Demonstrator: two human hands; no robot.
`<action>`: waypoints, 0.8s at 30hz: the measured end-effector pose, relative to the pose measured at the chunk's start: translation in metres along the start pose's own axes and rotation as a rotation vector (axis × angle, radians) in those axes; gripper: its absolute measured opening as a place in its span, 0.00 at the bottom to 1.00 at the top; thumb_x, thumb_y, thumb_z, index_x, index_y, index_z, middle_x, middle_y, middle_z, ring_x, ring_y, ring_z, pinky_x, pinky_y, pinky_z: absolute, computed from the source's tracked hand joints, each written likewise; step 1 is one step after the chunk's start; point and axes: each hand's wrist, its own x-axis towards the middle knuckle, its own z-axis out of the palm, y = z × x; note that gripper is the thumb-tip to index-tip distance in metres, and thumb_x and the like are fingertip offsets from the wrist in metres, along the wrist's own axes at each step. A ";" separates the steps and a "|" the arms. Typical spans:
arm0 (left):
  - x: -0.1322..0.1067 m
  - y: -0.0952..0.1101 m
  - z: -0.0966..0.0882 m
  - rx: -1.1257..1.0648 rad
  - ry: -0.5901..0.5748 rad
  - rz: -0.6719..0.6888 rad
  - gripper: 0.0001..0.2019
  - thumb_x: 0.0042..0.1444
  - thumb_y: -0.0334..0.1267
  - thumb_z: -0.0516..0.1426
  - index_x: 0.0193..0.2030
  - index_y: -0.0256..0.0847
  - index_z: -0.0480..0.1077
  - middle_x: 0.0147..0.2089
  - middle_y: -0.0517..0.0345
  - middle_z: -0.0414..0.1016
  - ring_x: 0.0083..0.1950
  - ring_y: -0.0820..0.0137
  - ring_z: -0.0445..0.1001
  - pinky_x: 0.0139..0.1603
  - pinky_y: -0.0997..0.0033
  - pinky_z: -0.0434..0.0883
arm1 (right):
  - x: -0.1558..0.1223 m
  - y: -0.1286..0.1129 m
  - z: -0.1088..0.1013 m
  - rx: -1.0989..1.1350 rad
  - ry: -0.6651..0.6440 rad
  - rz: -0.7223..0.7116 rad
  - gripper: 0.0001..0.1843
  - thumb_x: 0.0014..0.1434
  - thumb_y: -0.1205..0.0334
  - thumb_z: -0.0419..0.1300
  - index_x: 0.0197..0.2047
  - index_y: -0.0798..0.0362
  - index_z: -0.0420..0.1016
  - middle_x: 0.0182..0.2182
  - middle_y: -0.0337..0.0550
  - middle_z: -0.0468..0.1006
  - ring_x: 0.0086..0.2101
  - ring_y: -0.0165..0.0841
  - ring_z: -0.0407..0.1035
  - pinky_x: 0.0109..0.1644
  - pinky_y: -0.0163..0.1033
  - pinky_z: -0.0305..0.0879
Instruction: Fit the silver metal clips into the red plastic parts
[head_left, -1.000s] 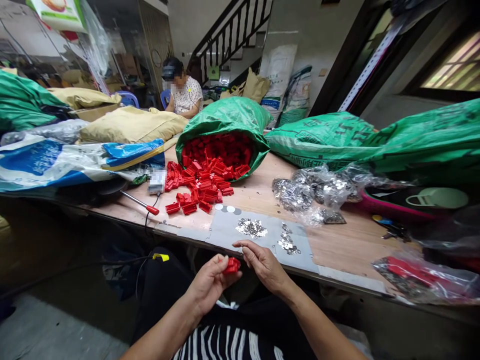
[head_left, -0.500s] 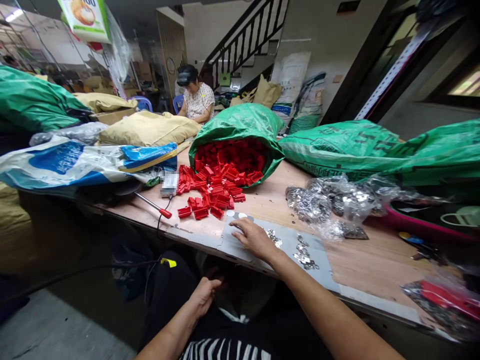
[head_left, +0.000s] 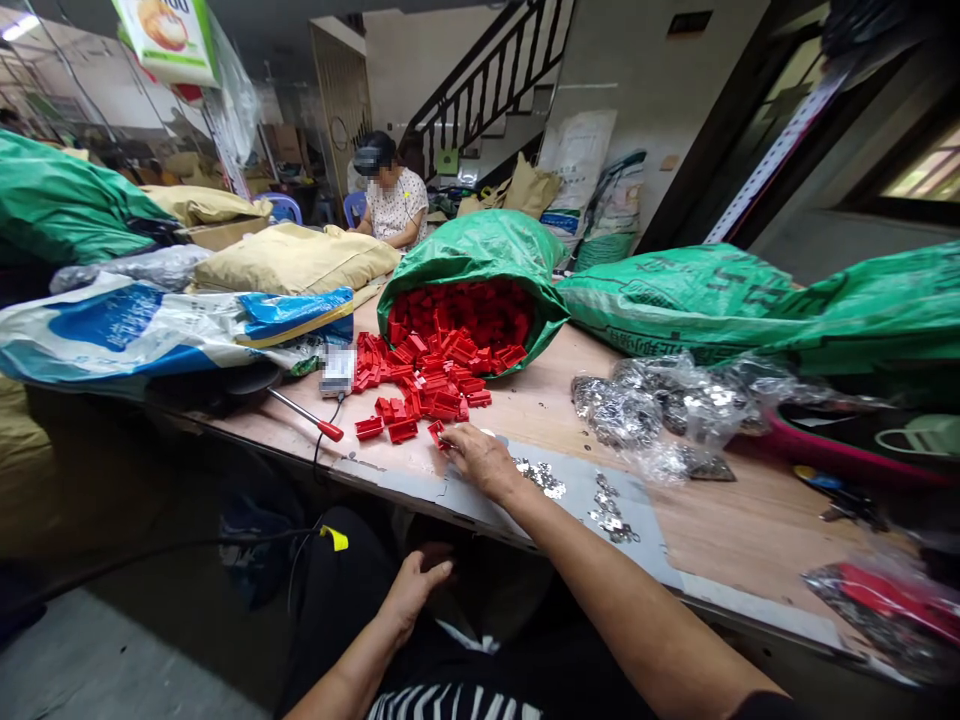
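Note:
My right hand [head_left: 484, 462] reaches over the front of the table, its fingertips closed on the edge of a small red plastic piece [head_left: 436, 434]. Just beyond lies a heap of similar red pieces [head_left: 431, 372], spilling from the mouth of a green sack [head_left: 480, 240]. To the right of that hand, small flat metal pieces [head_left: 541, 478] are spread on a grey sheet [head_left: 643, 505], with a second cluster of metal pieces [head_left: 611, 510] beside them. My left hand [head_left: 411, 592] hangs over my lap below the table edge, thumb and fingers apart, with nothing visible in it.
Clear bags of metal parts [head_left: 637, 405] lie on the right of the table [head_left: 727, 520], before more green sacks [head_left: 690, 295]. A red-tipped metal lever [head_left: 307, 412] juts out at left, near a blue-white sack [head_left: 150, 330]. Across the table sits another person [head_left: 397, 200].
My right hand has moved left and away from me, from the grey sheet to the nearest red piece, which has shifted slightly. My left hand has risen a little, with its thumb further out.

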 end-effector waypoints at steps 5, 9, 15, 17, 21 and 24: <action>-0.028 0.033 0.019 0.022 -0.232 0.063 0.21 0.48 0.46 0.65 0.46 0.35 0.73 0.41 0.45 0.77 0.39 0.64 0.77 0.41 0.67 0.69 | -0.054 -0.007 -0.009 0.417 0.071 0.003 0.08 0.62 0.62 0.56 0.44 0.51 0.74 0.37 0.41 0.77 0.36 0.31 0.68 0.42 0.35 0.62; -0.053 0.059 0.038 -0.191 -0.329 0.034 0.23 0.55 0.46 0.60 0.55 0.41 0.66 0.44 0.46 0.76 0.40 0.64 0.77 0.36 0.68 0.71 | -0.102 -0.013 -0.014 0.791 -0.113 0.007 0.08 0.60 0.63 0.57 0.42 0.52 0.74 0.34 0.37 0.76 0.32 0.28 0.68 0.37 0.32 0.62; -0.065 0.062 0.055 -0.121 -0.321 0.012 0.17 0.52 0.38 0.63 0.48 0.41 0.70 0.43 0.52 0.76 0.37 0.69 0.75 0.37 0.70 0.73 | -0.150 -0.020 -0.016 0.854 -0.157 0.047 0.09 0.59 0.62 0.58 0.43 0.52 0.76 0.38 0.41 0.77 0.36 0.31 0.70 0.40 0.33 0.64; -0.065 0.059 0.058 -0.083 -0.307 0.017 0.15 0.50 0.38 0.65 0.44 0.39 0.71 0.40 0.53 0.76 0.37 0.69 0.76 0.39 0.69 0.74 | -0.160 -0.014 -0.018 0.851 -0.127 0.079 0.12 0.60 0.62 0.57 0.47 0.51 0.75 0.39 0.40 0.78 0.37 0.31 0.70 0.40 0.33 0.65; -0.064 0.057 0.062 -0.016 -0.273 0.027 0.16 0.46 0.37 0.66 0.42 0.38 0.72 0.38 0.52 0.78 0.38 0.67 0.77 0.42 0.67 0.74 | -0.182 0.020 -0.028 0.731 0.048 0.281 0.10 0.61 0.58 0.56 0.44 0.51 0.73 0.35 0.40 0.78 0.35 0.32 0.71 0.39 0.35 0.65; -0.064 0.057 0.064 0.015 -0.253 0.035 0.18 0.46 0.37 0.67 0.44 0.37 0.72 0.36 0.52 0.79 0.37 0.66 0.77 0.42 0.67 0.74 | -0.200 0.059 -0.036 0.416 0.250 0.452 0.09 0.61 0.57 0.55 0.41 0.51 0.73 0.35 0.42 0.77 0.36 0.35 0.71 0.41 0.39 0.65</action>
